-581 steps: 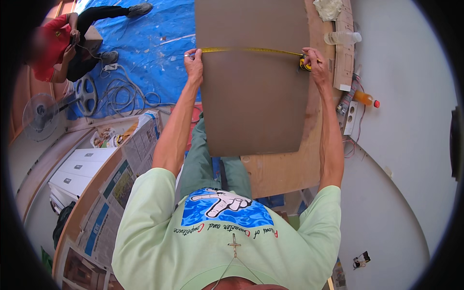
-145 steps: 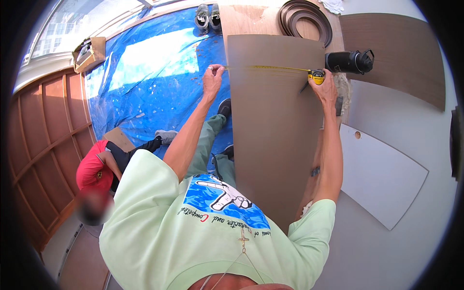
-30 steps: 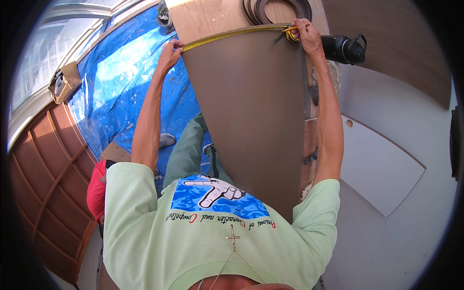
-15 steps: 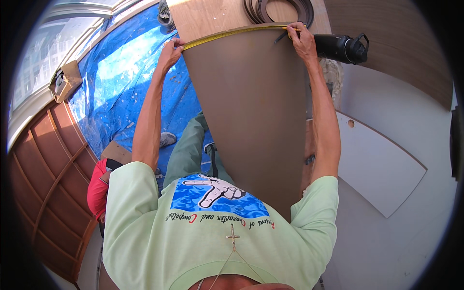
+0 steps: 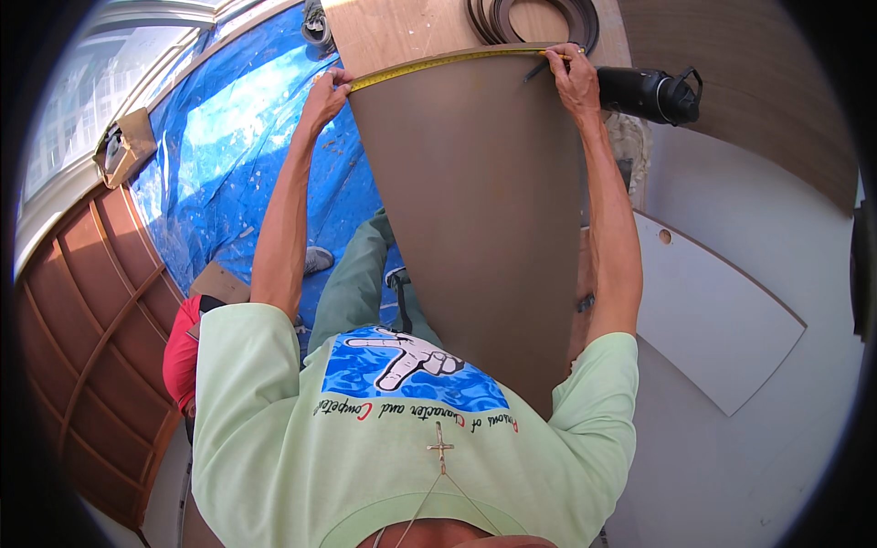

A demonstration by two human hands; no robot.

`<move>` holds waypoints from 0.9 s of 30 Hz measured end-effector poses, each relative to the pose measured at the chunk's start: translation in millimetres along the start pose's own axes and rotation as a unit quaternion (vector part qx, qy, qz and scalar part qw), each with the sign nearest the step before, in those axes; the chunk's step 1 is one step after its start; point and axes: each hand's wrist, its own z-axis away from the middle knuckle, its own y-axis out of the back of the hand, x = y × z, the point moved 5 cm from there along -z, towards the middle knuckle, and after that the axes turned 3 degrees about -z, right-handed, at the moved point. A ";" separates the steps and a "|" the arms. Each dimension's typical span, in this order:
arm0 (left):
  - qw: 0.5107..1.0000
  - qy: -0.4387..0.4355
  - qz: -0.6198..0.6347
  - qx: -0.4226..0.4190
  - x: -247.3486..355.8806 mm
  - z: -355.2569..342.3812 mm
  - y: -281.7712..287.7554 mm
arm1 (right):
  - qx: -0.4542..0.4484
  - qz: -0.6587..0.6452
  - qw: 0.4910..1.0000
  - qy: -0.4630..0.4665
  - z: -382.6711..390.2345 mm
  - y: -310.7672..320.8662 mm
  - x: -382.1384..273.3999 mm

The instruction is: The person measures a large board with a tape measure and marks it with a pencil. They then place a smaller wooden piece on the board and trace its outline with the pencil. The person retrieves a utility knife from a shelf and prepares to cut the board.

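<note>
A yellow measuring tape [image 5: 438, 66] stretches along the far edge of a long brown board [image 5: 475, 183]. My left hand [image 5: 325, 99] is closed on the tape's end at the board's far left corner. Near the far right corner, my right hand [image 5: 575, 82] pinches the other end of the tape. A thin yellow piece and a dark, slim pencil-like thing [image 5: 533, 70] show at its fingertips; whether they are one thing I cannot tell. The tape's case does not show clearly. A black bottle [image 5: 647, 94] lies on its side just right of that hand.
Beyond the board is a pale wooden surface [image 5: 393, 32] with a coil of brown edging strip [image 5: 585, 27]. Blue sheeting [image 5: 219, 173] covers the floor at left. A person in a red sleeve [image 5: 183, 352] is at lower left. A white panel [image 5: 713, 310] lies at right.
The board and both hands appear slightly farther right in view. Both hands keep their hold on the tape at the far edge.
</note>
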 end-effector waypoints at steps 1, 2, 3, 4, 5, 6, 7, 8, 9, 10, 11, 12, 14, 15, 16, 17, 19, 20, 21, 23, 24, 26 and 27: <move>1.000 -0.003 0.003 -0.001 -2.0 -1.1 -0.8 | -0.003 -0.004 1.000 -0.003 -0.6 -0.1 0.7; 1.000 0.004 0.005 -0.003 -4.8 -2.2 -1.7 | -0.008 -0.007 1.000 -0.014 -1.1 -0.3 2.0; 1.000 -0.004 0.011 -0.001 -6.2 -2.7 -2.6 | -0.009 -0.007 1.000 -0.006 -1.7 -0.1 1.5; 1.000 -0.002 0.016 0.000 -8.2 -3.1 -3.7 | -0.013 -0.006 1.000 -0.006 -2.3 0.0 1.6; 1.000 0.005 0.021 -0.001 -10.6 -3.8 -4.2 | -0.016 -0.006 1.000 -0.005 -3.0 -0.5 1.5; 1.000 0.000 0.022 0.004 -11.5 -4.4 -4.1 | -0.014 -0.005 1.000 -0.006 -3.2 -0.4 1.2; 1.000 0.000 0.024 0.005 -12.5 -5.1 -4.6 | -0.012 -0.005 1.000 -0.007 -2.9 -0.2 0.9; 1.000 0.007 0.027 0.004 -14.1 -5.6 -5.1 | -0.012 -0.003 1.000 -0.015 -2.5 -0.3 1.3; 1.000 -0.002 0.030 0.004 -13.8 -6.0 -5.2 | -0.008 -0.005 1.000 -0.004 -2.4 0.1 -0.2; 0.999 -0.006 0.034 0.003 -14.0 -6.3 -5.3 | -0.006 -0.007 1.000 0.000 -2.2 0.4 -1.0; 0.999 0.002 0.039 0.000 -15.1 -6.2 -5.5 | -0.011 -0.007 1.000 -0.008 -2.1 -0.1 -0.5; 1.000 -0.010 0.030 0.003 -14.3 -6.0 -4.9 | -0.012 -0.013 1.000 -0.010 -2.1 0.1 -0.4; 1.000 -0.007 0.014 0.005 -14.9 -5.5 -4.5 | -0.026 -0.020 0.999 -0.041 -2.2 -0.7 2.8; 1.000 -0.009 0.016 0.005 -14.8 -5.3 -4.5 | -0.022 -0.017 0.999 -0.028 -2.7 -0.6 1.7; 1.000 -0.006 0.019 0.004 -15.0 -5.2 -4.5 | -0.017 -0.014 1.000 -0.015 -2.8 -0.5 0.6; 1.000 -0.002 0.024 0.001 -15.3 -5.2 -4.9 | -0.013 -0.011 1.000 -0.002 -2.8 -0.5 -0.3; 1.000 -0.012 0.024 0.006 -13.5 -5.3 -4.5 | -0.009 -0.002 1.000 0.011 -2.4 -0.4 -0.7; 1.000 -0.005 0.025 0.005 -13.7 -5.3 -4.6 | -0.014 0.000 1.000 0.011 -2.3 -0.7 -0.3; 1.000 -0.014 0.022 0.006 -11.9 -4.9 -4.5 | -0.019 -0.003 1.000 0.005 -2.4 -0.5 0.8; 1.000 0.000 0.014 0.004 -11.1 -4.0 -4.4 | -0.041 -0.014 0.999 -0.019 -3.0 -1.0 3.5; 1.000 -0.007 0.013 0.007 -9.0 -3.4 -3.7 | -0.041 -0.007 0.999 -0.014 -3.6 -0.9 2.5; 1.000 0.003 0.008 0.008 -6.7 -1.6 -3.0 | -0.042 0.008 0.999 -0.002 -4.7 -0.4 -0.8; 1.000 -0.004 0.018 0.011 -4.2 -0.9 -2.0 | -0.037 0.002 0.999 0.007 -5.0 0.2 -3.8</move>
